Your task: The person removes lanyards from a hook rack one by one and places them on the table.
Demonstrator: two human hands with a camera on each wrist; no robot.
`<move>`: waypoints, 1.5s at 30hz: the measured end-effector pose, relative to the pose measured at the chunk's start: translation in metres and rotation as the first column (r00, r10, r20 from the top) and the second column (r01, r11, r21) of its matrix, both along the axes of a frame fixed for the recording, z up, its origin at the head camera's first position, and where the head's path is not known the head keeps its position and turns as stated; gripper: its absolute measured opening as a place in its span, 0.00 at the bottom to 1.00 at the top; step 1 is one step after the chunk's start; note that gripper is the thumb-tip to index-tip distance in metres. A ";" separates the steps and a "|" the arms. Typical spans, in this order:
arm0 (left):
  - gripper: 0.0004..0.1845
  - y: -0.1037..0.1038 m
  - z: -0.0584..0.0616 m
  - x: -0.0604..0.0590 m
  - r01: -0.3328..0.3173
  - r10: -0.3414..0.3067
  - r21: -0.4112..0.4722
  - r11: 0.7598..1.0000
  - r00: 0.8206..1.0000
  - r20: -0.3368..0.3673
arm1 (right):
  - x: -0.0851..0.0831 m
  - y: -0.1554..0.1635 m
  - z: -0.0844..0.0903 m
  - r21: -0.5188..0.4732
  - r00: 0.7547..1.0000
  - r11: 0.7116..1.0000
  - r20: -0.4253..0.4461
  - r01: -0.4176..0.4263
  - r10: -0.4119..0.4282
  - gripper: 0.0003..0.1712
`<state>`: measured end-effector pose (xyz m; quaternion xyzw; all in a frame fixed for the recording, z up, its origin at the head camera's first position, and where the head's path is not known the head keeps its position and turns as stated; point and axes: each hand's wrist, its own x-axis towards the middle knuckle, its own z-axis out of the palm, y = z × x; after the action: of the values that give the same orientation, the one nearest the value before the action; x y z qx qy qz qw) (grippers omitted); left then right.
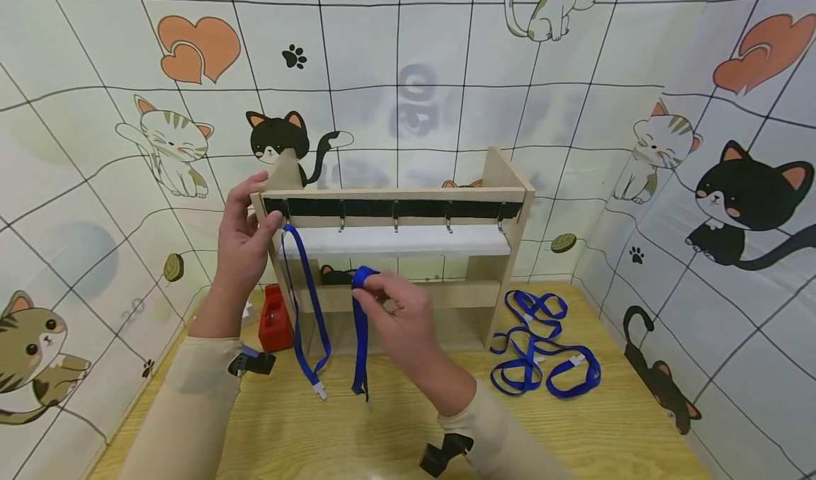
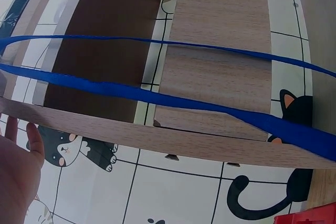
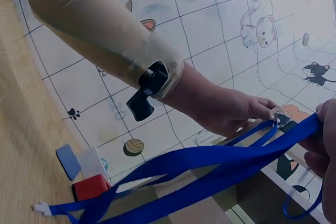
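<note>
A wooden rack [image 1: 510, 186] with a row of metal hooks [image 1: 395, 215] stands at the back of the table. My left hand [image 1: 245, 236] grips its left end, thumb in front by the first hook. From that hook hangs a blue lanyard [image 1: 307, 303], its white clip near the tabletop. My right hand [image 1: 398, 310] pinches the top loop of a second blue lanyard [image 1: 360, 338] in front of the rack's lower shelf; the strap dangles to the table. In the right wrist view this lanyard [image 3: 210, 161] stretches from my right fingers [image 3: 323, 145] towards the left hand [image 3: 226, 111].
A tangled pile of several more blue lanyards [image 1: 542, 352] lies on the wooden table [image 1: 395, 430] right of the rack. A red box [image 1: 275, 321] stands by the rack's left foot, with small blue and white blocks [image 3: 79, 162] beside it. Cat-patterned walls close in on three sides.
</note>
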<state>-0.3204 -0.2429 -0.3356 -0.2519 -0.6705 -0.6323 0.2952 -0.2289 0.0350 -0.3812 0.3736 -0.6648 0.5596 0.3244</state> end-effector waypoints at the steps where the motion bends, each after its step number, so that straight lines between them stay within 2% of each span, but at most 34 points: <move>1: 0.27 0.000 0.000 0.000 0.003 -0.003 0.001 1.000 1.000 0.001 | 0.001 0.004 -0.002 0.007 1.000 1.000 0.021 0.001 -0.001 0.02; 9: 0.27 -0.001 0.000 0.001 -0.029 0.029 -0.009 1.000 1.000 -0.009 | 0.002 0.042 -0.016 0.024 0.982 0.999 0.187 0.021 -0.025 0.05; 17: 0.27 0.001 0.001 0.000 -0.018 0.018 -0.016 1.000 1.000 -0.015 | -0.004 0.091 -0.019 0.100 0.959 0.987 0.244 0.123 -0.144 0.06; 25: 0.27 0.000 0.000 -0.002 -0.017 0.017 -0.003 1.000 0.999 -0.044 | -0.010 0.132 -0.015 0.134 0.960 0.970 0.167 0.204 -0.225 0.04; 32: 0.27 0.000 -0.001 -0.002 -0.013 0.013 -0.001 1.000 0.999 -0.043 | -0.009 0.158 -0.017 0.172 0.939 0.947 0.173 0.270 -0.299 0.06; 41: 0.27 0.001 -0.001 0.001 -0.032 0.032 -0.016 0.999 0.999 -0.022 | -0.005 0.174 -0.016 0.212 0.926 0.931 0.174 0.296 -0.334 0.05; 45: 0.27 0.002 0.000 0.000 -0.041 0.041 -0.029 0.999 0.999 -0.021 | -0.006 0.176 -0.019 0.228 0.928 0.932 0.181 0.281 -0.324 0.06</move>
<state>-0.3200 -0.2410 -0.3355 -0.2488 -0.6819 -0.6135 0.3111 -0.2346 0.2107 -0.4003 0.2335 -0.7983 0.4708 0.2941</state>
